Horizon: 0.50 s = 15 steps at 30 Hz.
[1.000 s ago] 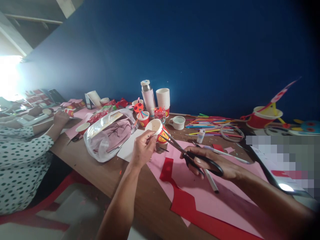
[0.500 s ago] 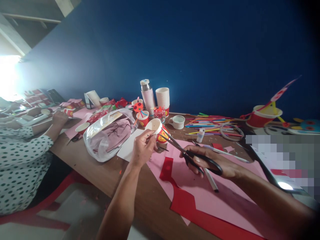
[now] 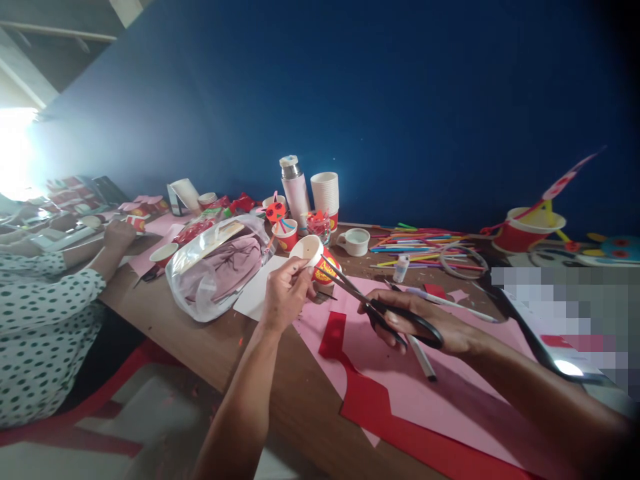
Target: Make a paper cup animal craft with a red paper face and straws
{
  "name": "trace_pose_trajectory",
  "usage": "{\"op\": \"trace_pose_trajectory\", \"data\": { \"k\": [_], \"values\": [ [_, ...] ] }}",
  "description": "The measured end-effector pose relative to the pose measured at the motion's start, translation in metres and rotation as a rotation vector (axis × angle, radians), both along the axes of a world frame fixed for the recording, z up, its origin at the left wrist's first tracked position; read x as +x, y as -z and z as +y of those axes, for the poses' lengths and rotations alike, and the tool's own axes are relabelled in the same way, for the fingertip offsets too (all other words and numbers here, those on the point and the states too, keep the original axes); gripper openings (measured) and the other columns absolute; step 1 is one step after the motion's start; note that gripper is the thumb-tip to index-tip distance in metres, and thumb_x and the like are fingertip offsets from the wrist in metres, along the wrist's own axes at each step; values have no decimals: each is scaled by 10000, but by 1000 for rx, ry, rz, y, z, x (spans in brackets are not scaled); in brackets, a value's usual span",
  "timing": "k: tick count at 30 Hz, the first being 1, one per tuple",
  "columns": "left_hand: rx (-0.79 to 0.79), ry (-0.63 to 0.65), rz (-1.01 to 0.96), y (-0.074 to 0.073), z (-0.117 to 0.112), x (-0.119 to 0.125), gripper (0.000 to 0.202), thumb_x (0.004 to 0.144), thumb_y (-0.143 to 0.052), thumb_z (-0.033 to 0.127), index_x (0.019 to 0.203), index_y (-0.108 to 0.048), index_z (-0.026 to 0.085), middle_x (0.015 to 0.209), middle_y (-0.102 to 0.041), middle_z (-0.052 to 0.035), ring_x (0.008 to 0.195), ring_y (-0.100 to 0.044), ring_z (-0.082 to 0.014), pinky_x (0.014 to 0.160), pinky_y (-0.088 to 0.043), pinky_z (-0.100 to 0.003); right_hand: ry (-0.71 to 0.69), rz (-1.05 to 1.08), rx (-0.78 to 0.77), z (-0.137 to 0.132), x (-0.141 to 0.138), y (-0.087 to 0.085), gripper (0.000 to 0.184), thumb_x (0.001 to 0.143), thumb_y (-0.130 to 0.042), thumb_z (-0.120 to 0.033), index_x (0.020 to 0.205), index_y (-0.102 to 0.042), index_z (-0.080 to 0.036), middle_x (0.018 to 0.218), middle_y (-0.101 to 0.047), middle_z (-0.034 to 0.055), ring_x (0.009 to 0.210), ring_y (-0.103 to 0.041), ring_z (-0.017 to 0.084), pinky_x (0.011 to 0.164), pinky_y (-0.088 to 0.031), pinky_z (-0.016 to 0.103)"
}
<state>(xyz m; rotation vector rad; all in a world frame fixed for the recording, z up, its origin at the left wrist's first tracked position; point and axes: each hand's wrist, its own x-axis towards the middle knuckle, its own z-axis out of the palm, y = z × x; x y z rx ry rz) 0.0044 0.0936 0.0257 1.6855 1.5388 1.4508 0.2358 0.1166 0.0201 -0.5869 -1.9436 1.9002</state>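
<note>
My left hand [image 3: 286, 293] grips a red paper cup [image 3: 327, 268] by its side, its white mouth tilted toward me. In my right hand [image 3: 413, 317] is a pair of scissors with black handles [image 3: 395, 319]; the blades point left and reach the cup's rim. One blade lies along the cup's printed side, and the other shows lower down by my left fingers. Under my hands lies pink paper [image 3: 450, 387] with a cut strip of red paper [image 3: 367, 400] on it. A white pen-like stick [image 3: 423, 358] rests below my right hand.
A clear plastic bag [image 3: 200, 293] holds pink cloth. Behind stand a pink flask [image 3: 295, 193], stacked cups [image 3: 325, 193] and a white mug [image 3: 355, 243]. Coloured straws [image 3: 415, 243] and a small bottle [image 3: 401, 268] lie right. A person in a dotted sleeve [image 3: 55, 287] sits left.
Both hands, the cup and the scissors keep nearly the same place. The cup has turned slightly, showing more of its printed side. The view has shifted a little.
</note>
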Motion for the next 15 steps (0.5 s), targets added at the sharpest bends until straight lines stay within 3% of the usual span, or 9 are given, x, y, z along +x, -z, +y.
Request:
{"op": "trace_pose_trajectory", "data": {
  "k": [15],
  "values": [
    [154,-34,259,0,2,0,134,789,-461,121,719,-568,162,628,-568,19,483,-547,-83,510,-427,-187,231,-128,8,-19,-13,4,332,778,-595,-440,970,-529,-177,603,-452,-42,517,-406,85,494,-337,220]
  ]
}}
